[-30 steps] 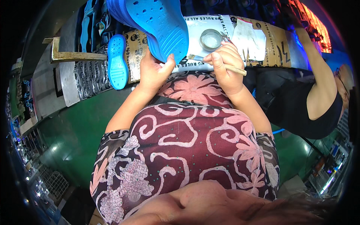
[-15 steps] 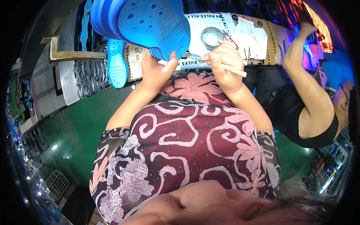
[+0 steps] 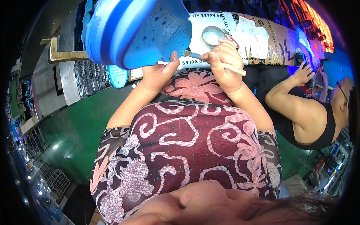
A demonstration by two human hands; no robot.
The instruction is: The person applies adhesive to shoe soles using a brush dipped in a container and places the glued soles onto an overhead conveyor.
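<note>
A large blue clog with holes in its upper is raised over the front of the worktable, tilted so that its thick side shows. My left hand is closed on its lower edge, thumb up on the near side; the other fingers are partly hidden behind it. My right hand grips a brush with a pale wooden handle. The bristle end is at the clog's right edge, close to my left thumb; I cannot tell whether it touches. A round clear dish sits just beyond my right hand.
A flat blue sole-shaped piece lies left of the clog, partly covered by it. Beside the dish is a red-handled tool. A wooden bar juts out at left. At right sits a co-worker in a black top, arm bent.
The clog has tilted and turned, showing more of its outer side and less of its inside. My hands and the brush have barely moved. The co-worker's raised arm has come down.
</note>
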